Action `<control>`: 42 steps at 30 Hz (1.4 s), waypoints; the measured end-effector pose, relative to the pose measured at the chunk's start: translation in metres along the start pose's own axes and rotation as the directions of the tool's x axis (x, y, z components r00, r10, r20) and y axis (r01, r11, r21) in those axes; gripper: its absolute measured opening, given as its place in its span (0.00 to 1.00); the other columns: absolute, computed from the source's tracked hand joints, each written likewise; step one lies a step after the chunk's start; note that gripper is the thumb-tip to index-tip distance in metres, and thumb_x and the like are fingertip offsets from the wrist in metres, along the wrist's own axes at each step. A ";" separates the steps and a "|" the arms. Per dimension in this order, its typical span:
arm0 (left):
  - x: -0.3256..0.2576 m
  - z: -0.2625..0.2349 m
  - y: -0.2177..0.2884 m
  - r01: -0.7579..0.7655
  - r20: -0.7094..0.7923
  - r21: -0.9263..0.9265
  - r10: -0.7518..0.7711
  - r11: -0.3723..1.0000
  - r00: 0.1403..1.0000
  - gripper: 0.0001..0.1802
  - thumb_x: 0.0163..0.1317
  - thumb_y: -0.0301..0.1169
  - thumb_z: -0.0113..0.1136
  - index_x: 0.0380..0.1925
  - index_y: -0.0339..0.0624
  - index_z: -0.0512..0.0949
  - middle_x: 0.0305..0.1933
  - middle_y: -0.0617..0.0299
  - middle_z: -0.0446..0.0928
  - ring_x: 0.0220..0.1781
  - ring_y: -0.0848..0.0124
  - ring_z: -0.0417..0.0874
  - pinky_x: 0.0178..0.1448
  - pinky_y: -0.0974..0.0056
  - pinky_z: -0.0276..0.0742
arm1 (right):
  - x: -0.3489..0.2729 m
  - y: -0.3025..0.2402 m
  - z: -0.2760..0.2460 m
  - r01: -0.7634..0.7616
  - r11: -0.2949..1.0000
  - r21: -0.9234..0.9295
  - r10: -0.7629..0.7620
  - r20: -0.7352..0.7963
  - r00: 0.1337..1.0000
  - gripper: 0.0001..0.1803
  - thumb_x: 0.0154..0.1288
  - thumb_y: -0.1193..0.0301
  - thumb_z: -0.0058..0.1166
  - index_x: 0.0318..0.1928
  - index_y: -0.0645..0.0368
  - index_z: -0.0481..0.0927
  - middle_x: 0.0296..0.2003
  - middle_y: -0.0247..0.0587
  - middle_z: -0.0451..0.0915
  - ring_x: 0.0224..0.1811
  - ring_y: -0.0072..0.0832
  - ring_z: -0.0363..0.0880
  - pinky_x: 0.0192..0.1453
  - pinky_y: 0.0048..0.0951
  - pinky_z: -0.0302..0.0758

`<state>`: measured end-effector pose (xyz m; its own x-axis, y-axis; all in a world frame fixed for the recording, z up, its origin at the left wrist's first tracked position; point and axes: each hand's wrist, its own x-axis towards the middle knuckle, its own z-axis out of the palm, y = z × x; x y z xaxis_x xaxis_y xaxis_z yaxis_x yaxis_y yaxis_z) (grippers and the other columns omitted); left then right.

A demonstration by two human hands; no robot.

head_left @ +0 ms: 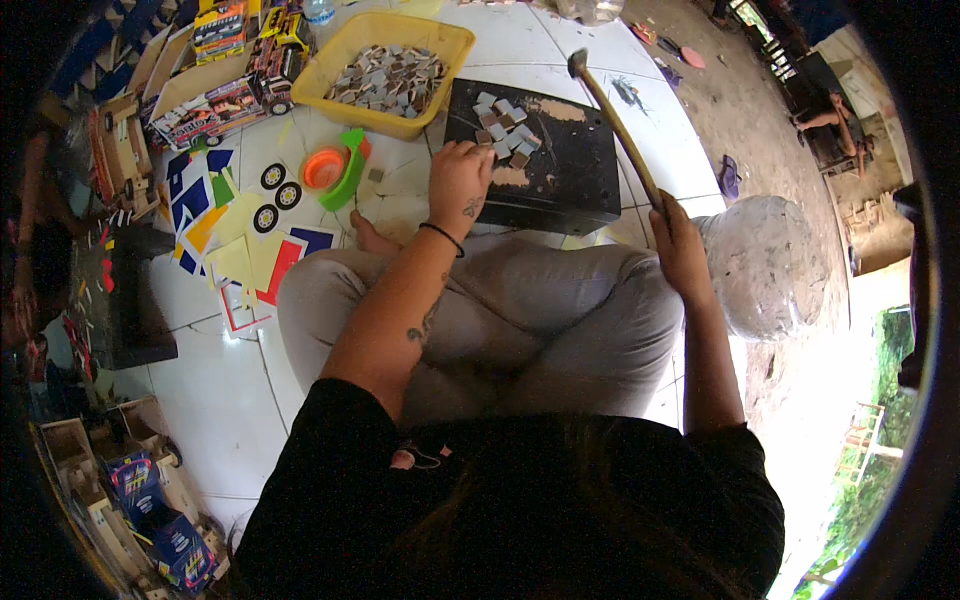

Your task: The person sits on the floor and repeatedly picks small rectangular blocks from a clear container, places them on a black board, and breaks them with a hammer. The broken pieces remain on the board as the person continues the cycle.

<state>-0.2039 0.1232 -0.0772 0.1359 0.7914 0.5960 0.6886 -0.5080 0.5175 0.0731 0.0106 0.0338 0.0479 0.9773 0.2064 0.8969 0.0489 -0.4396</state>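
Note:
My right hand is wrapped round the lower end of a hammer's wooden handle. The hammer is raised and tilted, its metal head up and to the left, beyond the black box's far right corner. My left hand is at the left edge of the low black box, its fingers curled down. Whatever those fingers pinch, if anything, is hidden beneath them. Just beyond them, a loose group of small square pieces, grey and brown, lies on the box top beside worn, bare-wood patches.
A yellow basin holds many similar squares. Left of the box are an orange-and-green plastic container, several toy wheels and coloured sheets. Toy trucks stand far left. A plastic-wrapped bundle sits at my right. Another person is far right.

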 end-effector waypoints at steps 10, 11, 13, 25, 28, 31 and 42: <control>0.100 -0.051 -0.068 0.097 0.014 0.399 -0.112 0.912 0.994 0.12 0.54 0.39 0.61 0.29 0.42 0.82 0.31 0.53 0.79 0.34 0.55 0.80 0.40 0.54 0.75 | 0.040 0.107 0.045 -0.117 0.993 0.018 0.111 0.203 0.973 0.19 0.63 0.68 0.52 0.53 0.57 0.67 0.47 0.50 0.75 0.45 0.48 0.77 0.48 0.42 0.73; 0.106 -0.051 -0.072 0.118 0.006 0.417 -0.133 0.901 0.991 0.13 0.54 0.40 0.62 0.30 0.43 0.82 0.30 0.55 0.80 0.35 0.56 0.81 0.42 0.54 0.76 | 0.041 0.108 0.046 -0.109 0.992 0.062 0.092 0.226 0.970 0.20 0.62 0.68 0.53 0.54 0.57 0.67 0.47 0.50 0.75 0.45 0.48 0.77 0.48 0.42 0.73; 0.108 -0.046 -0.071 0.174 0.039 0.419 -0.209 0.891 0.977 0.16 0.51 0.44 0.65 0.32 0.44 0.82 0.34 0.55 0.81 0.40 0.58 0.81 0.48 0.54 0.76 | 0.045 0.102 0.045 -0.004 1.000 0.010 0.002 0.182 0.983 0.21 0.61 0.68 0.55 0.53 0.57 0.69 0.46 0.50 0.75 0.46 0.48 0.77 0.49 0.42 0.72; 0.035 -0.002 -0.018 0.070 0.109 0.068 -0.077 0.995 0.991 0.11 0.46 0.31 0.69 0.29 0.42 0.79 0.30 0.57 0.78 0.36 0.57 0.79 0.42 0.57 0.73 | 0.136 -0.041 0.112 0.059 0.877 -0.476 0.106 0.313 0.944 0.18 0.53 0.59 0.60 0.36 0.61 0.82 0.35 0.50 0.82 0.40 0.44 0.82 0.45 0.39 0.79; 0.031 -0.013 -0.012 0.243 0.195 -0.123 -0.216 0.962 0.957 0.13 0.47 0.24 0.68 0.32 0.41 0.75 0.28 0.58 0.78 0.30 0.62 0.80 0.36 0.61 0.75 | 0.147 -0.049 0.123 0.135 0.839 -0.526 0.062 0.340 0.938 0.15 0.56 0.61 0.58 0.37 0.59 0.83 0.37 0.49 0.83 0.42 0.38 0.83 0.43 0.39 0.80; 0.018 -0.030 -0.003 0.360 0.235 -0.195 -0.312 0.912 0.920 0.12 0.48 0.24 0.66 0.32 0.42 0.74 0.27 0.59 0.78 0.29 0.63 0.80 0.35 0.62 0.76 | 0.146 -0.046 0.122 0.171 0.839 -0.516 0.041 0.374 0.927 0.16 0.54 0.59 0.60 0.36 0.59 0.83 0.37 0.48 0.83 0.41 0.39 0.83 0.43 0.39 0.80; 0.010 -0.036 -0.009 0.167 0.156 -0.060 -0.156 0.984 0.975 0.13 0.48 0.25 0.66 0.35 0.43 0.75 0.28 0.58 0.79 0.27 0.64 0.80 0.34 0.62 0.75 | 0.151 -0.054 0.131 0.159 0.810 -0.565 0.049 0.335 0.941 0.15 0.56 0.61 0.58 0.38 0.60 0.83 0.39 0.47 0.83 0.43 0.40 0.83 0.44 0.39 0.80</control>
<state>-0.2350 0.1234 -0.0537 0.1360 0.9043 0.4047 0.6575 -0.3879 0.6459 -0.0255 0.1829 -0.0259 -0.0580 0.9910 -0.1203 0.9823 0.0782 0.1704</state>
